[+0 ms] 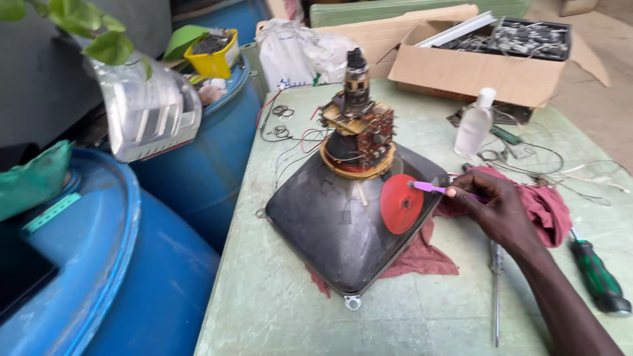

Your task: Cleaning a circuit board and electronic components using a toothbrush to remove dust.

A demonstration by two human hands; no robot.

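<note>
An old picture tube [330, 224] lies face down on a red cloth [422, 258] on the green table [277, 310], its neck with a copper yoke and small circuit board [359, 132] pointing up. A round red rubber cap [401, 204] sits on the tube's dark back. My right hand [494, 211] holds a thin purple tool [432, 188] whose tip touches the top edge of the red cap. My left hand is out of view.
A green-handled screwdriver [599, 277] and a thin metal rod [496, 290] lie right of the tube. A clear plastic bottle [475, 123], loose wires [527, 161] and an open cardboard box [488, 62] stand behind. Blue barrels [165, 264] crowd the table's left side.
</note>
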